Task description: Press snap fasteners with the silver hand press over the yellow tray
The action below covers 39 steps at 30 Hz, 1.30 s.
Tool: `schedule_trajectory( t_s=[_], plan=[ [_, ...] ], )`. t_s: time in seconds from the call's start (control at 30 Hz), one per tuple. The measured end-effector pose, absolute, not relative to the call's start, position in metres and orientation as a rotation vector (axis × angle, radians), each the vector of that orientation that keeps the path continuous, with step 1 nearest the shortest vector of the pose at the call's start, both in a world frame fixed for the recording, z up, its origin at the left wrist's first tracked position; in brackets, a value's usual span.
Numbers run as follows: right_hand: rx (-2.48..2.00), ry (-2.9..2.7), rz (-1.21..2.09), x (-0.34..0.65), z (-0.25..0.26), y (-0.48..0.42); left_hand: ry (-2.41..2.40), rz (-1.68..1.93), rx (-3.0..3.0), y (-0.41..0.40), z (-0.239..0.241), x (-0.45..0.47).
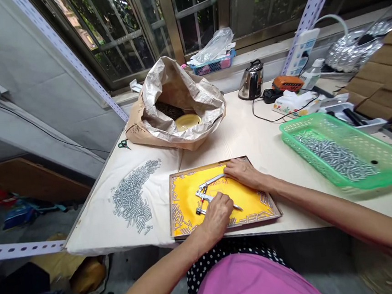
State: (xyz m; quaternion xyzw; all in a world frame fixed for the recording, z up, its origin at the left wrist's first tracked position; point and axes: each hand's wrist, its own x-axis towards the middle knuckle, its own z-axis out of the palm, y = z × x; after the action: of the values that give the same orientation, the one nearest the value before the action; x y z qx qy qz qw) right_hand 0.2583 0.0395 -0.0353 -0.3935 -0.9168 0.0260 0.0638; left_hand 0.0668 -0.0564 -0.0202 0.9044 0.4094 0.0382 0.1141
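Observation:
A silver plier-like hand tool (205,196) with hinged arms and a dark coil spring lies over a shallow tray (170,213) with a yellow bottom. My left hand (218,211) is closed around the tool's lower handle, and a pointed end sticks out past the fingers. At the far end of the tool's upper arm, my right hand (242,172) has its fingers pinched together. What those fingertips hold is too small to make out. Small metal pins (178,217) lie along the tray's edges.
Left of the tray is a pile of metal pins (132,198), with green-handled scissors (124,144) beyond. A large paper sack (178,139) stands behind. To the right sits a green basket (322,177) of pins. A kettle (251,80) and an orange tool (287,83) stand farther back.

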Motion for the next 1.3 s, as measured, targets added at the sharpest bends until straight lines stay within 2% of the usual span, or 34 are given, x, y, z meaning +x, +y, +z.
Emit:
schedule_trajectory(
  t_s=[0.1,0.2,0.33,0.4,0.47,0.53,0.73,0.87,1.0,1.17,1.3],
  plan=[
    [-1.147,-2.723,0.030,0.253,-0.041,0.046,1.225,0.032,2.647,-0.059,-0.016,0.061],
    [-1.099,-2.645,0.161,0.253,-0.040,0.043,1.221,0.079,2.651,-0.064,-0.007,0.059],
    [-1.048,-2.440,0.406,0.273,-0.032,0.038,1.277,0.563,2.596,-0.071,0.016,0.052],
    [-1.073,-2.373,0.448,0.292,-0.027,0.037,1.490,0.868,2.445,-0.067,0.026,0.038],
    [-1.155,-2.303,0.477,0.313,-0.022,0.035,1.739,0.986,2.268,-0.060,0.029,0.021],
    [-1.265,-2.216,0.492,0.331,-0.017,0.033,1.825,0.849,2.234,-0.052,0.022,0.007],
    [-1.351,-2.088,0.510,0.344,-0.013,0.021,1.632,0.161,2.495,-0.052,-0.015,0.009],
    [-1.244,-2.146,0.548,0.330,-0.022,0.019,1.775,-0.160,2.555,-0.067,-0.009,-0.009],
    [-1.105,-2.256,0.604,0.306,-0.035,0.028,2.044,-0.203,2.455,-0.055,0.015,-0.052],
    [-1.015,-2.393,0.632,0.280,-0.046,0.036,2.511,-0.192,2.093,0.004,0.027,-0.117],
    [-1.074,-2.460,0.394,0.273,-0.048,0.033,2.511,-0.211,2.002,0.034,0.016,-0.151]
  ],
)
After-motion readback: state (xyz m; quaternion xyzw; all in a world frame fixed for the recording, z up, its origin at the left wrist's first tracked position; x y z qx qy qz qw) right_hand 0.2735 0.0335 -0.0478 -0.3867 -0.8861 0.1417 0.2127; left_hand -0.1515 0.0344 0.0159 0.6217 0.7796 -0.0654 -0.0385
